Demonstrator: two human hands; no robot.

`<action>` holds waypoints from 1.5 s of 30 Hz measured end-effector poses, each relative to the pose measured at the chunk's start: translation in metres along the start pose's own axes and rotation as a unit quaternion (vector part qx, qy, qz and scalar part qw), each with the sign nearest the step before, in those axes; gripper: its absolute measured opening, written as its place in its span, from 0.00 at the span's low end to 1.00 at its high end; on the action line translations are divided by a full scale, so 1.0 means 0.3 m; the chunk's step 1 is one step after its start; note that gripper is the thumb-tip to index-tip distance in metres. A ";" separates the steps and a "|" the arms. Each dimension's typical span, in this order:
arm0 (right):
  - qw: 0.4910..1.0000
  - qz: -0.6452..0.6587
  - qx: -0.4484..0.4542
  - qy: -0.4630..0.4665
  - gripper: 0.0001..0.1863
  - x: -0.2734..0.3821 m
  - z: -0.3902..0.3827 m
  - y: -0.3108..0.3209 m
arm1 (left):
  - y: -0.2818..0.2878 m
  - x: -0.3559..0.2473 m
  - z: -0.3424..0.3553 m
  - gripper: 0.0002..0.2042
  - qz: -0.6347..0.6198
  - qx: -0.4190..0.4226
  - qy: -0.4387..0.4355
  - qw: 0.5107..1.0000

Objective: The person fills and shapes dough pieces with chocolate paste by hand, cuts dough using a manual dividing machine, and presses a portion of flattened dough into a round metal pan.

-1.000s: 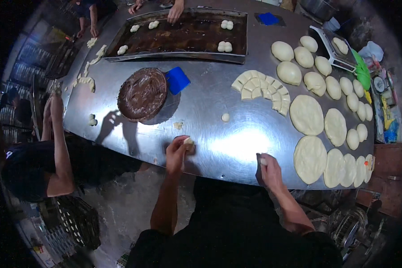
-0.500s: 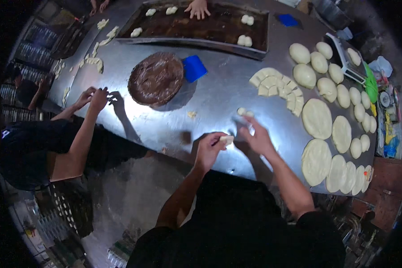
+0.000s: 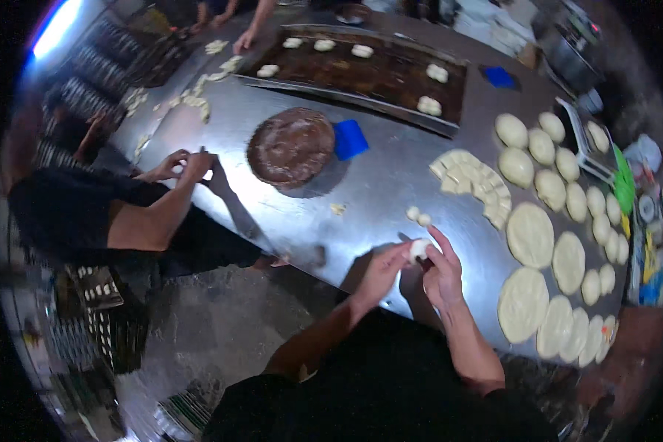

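Between the fingertips of both my hands is a small piece of white dough (image 3: 420,250), held just above the metal table. My left hand (image 3: 383,271) pinches it from the left, and my right hand (image 3: 443,272) closes on it from the right with a finger raised. Just beyond lie two small dough balls (image 3: 418,216), side by side. Farther right an arc of cut dough pieces (image 3: 473,179) rests on the table. A round mass of brown filling (image 3: 291,147) sits ahead to the left, with a blue scraper (image 3: 351,140) touching its right side.
Several dough balls (image 3: 541,147) and flattened dough rounds (image 3: 524,304) cover the table's right side. A dark baking tray (image 3: 361,70) with dough clusters stands at the back. A co-worker's hands (image 3: 188,166) work at the left, near dough strips (image 3: 195,99).
My hands have come together on the dough piece, which was in my left hand alone. The far hand over the tray has moved left; another dough cluster shows there. My view has shifted.
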State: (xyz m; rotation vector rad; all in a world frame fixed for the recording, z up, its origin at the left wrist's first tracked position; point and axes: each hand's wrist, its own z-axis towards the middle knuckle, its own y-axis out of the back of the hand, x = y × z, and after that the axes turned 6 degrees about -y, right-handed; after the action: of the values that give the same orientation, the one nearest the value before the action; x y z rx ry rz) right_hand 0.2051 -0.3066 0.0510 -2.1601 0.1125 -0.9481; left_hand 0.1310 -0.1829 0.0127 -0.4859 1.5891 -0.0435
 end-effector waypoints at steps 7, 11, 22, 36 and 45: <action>0.997 -0.051 -0.035 -0.041 0.29 -0.139 0.251 -0.205 | 0.196 -0.024 -0.098 0.26 0.362 -0.100 -0.111 0.920; 0.701 -0.628 0.111 0.320 0.28 -0.138 0.620 -0.410 | 0.405 -0.082 -0.188 0.20 0.254 -0.199 -0.079 0.943; 0.429 -0.812 0.388 0.070 0.22 -0.156 1.088 -0.661 | 0.813 -0.046 -0.388 0.12 0.242 -0.364 -0.034 0.899; 0.578 -0.726 0.276 -0.251 0.20 -0.178 1.058 -0.746 | 0.660 -0.130 -0.056 0.15 -0.005 -0.251 -0.005 0.968; 0.897 -0.231 0.190 -0.326 0.26 -0.029 0.524 -0.483 | 0.408 -0.127 0.035 0.10 -0.193 -0.313 -0.088 0.926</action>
State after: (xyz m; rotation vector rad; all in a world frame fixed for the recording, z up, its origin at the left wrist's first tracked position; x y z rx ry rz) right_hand 0.2727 -0.1050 0.0753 -2.0396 -0.8735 -0.3833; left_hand 0.1070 -0.0566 0.0088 -1.2647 1.2886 0.2117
